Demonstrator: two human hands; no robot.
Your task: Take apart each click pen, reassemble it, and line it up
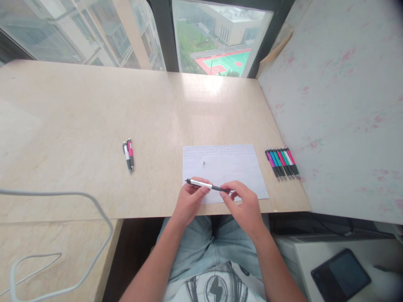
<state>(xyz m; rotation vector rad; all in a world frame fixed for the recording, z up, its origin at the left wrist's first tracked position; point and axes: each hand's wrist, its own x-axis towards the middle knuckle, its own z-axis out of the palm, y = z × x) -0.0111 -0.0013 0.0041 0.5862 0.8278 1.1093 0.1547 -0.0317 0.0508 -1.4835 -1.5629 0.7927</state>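
Observation:
A white and black pen [203,183] lies level between my two hands, just above the near edge of a sheet of white paper [226,165]. My left hand [189,201] pinches its white barrel end. My right hand [244,205] pinches its black tip end. A tiny dark part [204,162] rests on the paper beyond the pen. Two pens [128,155], one white and one pink, lie side by side to the left. A row of several coloured pens [282,162] lies to the right of the paper.
The beige marble-look desk [94,117] ends at a window behind and a pale patterned wall [340,105] on the right. A grey cable [63,235] loops at lower left. A dark tablet [340,274] lies on a white surface at lower right.

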